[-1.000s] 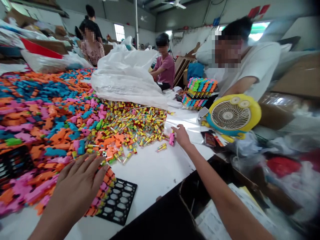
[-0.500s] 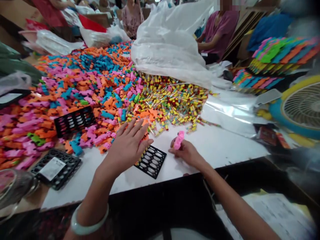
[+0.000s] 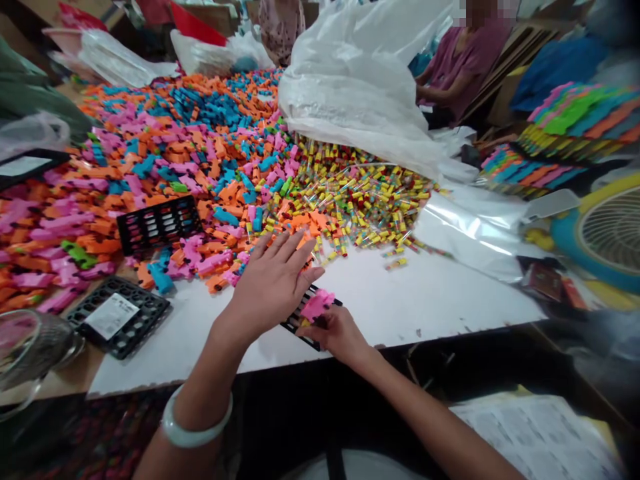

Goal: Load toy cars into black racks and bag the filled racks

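My right hand (image 3: 341, 335) pinches a small pink plastic toy piece (image 3: 318, 305), shaped like a little car, over a black slotted tray (image 3: 312, 341). Whether the toy touches the tray, I cannot tell. My left hand (image 3: 273, 283) is spread flat over the tray's far left part, fingers stretched out, and hides much of it. Just beyond my left fingertips lie orange toy pieces (image 3: 320, 223) and many small clear tubes with yellow ends (image 3: 370, 200).
A large heap of orange, pink and blue toy pieces (image 3: 200, 160) covers the left. Another black tray (image 3: 159, 225) leans on it; a labelled tray (image 3: 117, 317) lies nearer. A glass mug (image 3: 37, 350) stands far left, a fan (image 3: 607, 230) right. A person (image 3: 457, 67) sits opposite.
My right hand has moved left with the pink toy piece, from beside the tray to over it. My left hand stays spread at the tray. The view has shifted a little.
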The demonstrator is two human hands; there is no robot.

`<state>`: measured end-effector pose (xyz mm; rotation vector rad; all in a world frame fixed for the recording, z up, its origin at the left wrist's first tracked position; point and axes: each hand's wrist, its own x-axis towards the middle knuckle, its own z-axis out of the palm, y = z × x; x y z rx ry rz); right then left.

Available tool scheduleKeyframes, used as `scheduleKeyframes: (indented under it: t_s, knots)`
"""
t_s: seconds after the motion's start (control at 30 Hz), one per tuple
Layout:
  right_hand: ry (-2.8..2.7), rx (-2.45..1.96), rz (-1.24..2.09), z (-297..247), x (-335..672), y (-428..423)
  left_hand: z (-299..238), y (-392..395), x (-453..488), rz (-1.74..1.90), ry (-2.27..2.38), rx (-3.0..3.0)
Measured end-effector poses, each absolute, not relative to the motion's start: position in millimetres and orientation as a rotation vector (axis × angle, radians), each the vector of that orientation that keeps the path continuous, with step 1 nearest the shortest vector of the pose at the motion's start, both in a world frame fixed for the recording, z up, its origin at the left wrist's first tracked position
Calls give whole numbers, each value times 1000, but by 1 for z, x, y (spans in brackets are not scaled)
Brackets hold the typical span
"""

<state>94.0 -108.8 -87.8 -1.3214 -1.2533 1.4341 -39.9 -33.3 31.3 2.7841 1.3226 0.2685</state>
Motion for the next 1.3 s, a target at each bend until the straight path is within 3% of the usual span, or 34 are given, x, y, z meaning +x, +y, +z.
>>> scheduleKeyframes:
  t_s: [0.3,0.57,0.9,1.1,1.3]
  knots:
    - [-1817,-1350,877,-96,91,-107,30,-35,-38,337,1330,2773]
    - [-1970,-1413,666,-94,80,-115,30,-35,-42,311,1298,2840]
    - [-1997,-883,1001,-83,56,-135,24,-63,-124,382,1235,3049]
    - [-1698,-1150,668,-73,99,-45,24,-63,-163,294,1472,3034]
    - [-1985,-1147,351,-70,50,69,26,-68,-160,395,1566,3212]
